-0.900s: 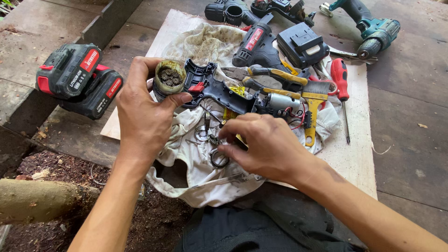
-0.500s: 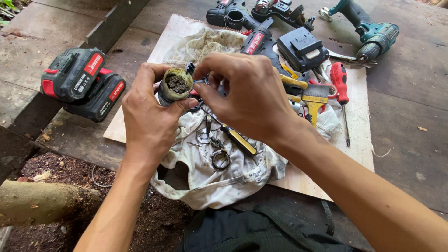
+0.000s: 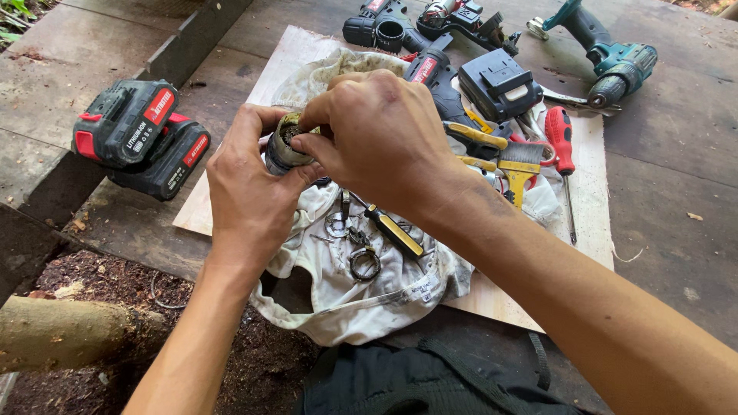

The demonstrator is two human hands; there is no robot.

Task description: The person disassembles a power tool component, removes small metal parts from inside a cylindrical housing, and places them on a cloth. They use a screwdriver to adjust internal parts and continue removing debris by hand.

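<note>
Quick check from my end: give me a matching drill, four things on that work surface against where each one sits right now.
Things:
1. greasy round part
2. red and black battery packs
3. teal drill
4. metal ring

Places:
A. far right, on the bare boards beyond the plywood sheet
B. on the white rag, below both hands
C. held in the left hand, with the right hand fingers at its top
D. on the left, off the plywood sheet

Pairs: 1-C, 2-D, 3-A, 4-B
</note>
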